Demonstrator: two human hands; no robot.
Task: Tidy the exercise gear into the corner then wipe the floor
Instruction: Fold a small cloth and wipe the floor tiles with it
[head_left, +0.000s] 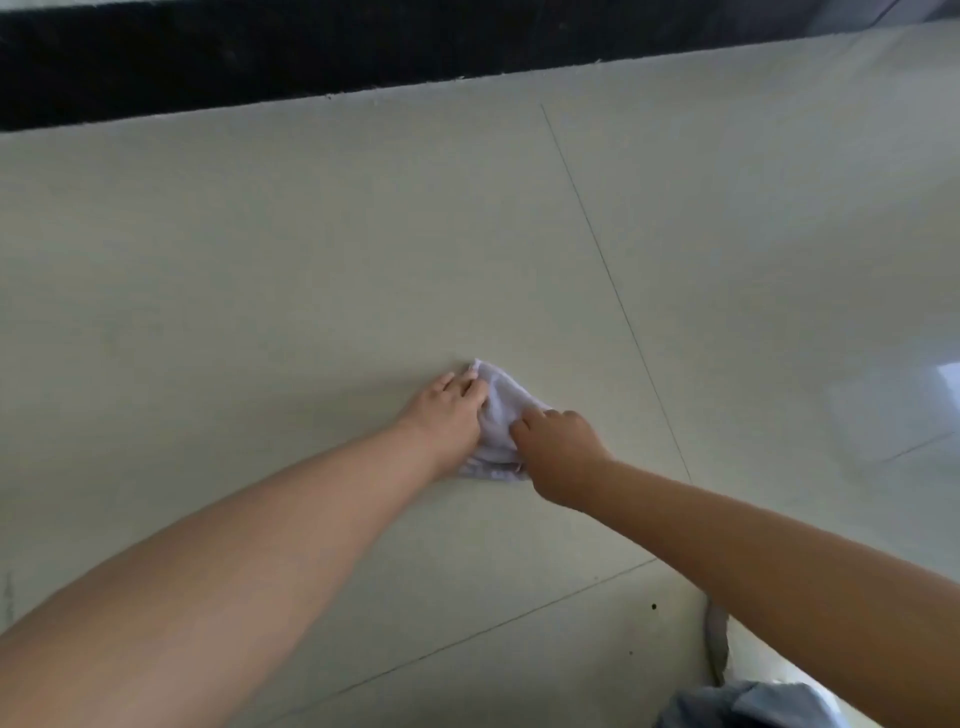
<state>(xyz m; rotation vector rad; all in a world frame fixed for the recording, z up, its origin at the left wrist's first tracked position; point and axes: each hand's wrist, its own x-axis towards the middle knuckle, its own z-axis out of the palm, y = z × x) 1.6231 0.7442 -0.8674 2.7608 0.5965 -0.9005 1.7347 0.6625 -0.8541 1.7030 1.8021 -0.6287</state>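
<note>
A: Where's your cloth (500, 410)?
B: White, bunched on the pale tile floor (311, 260), mid-frame, between your hands. Left hand (451, 415) lies on its left edge, fingers fairly straight, pressing. Right hand (558, 451) has fingers curled, gripping the near right side.
A: Surroundings?
B: Black strip (208, 57) along the far edge, grout lines, grey fabric (753, 706) bottom right. Nothing blocks the cloth.

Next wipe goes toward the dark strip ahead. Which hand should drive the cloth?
Probably the left hand: its fingers lie over the white cloth, reaching its far edge. The right hand only grips the near side.
</note>
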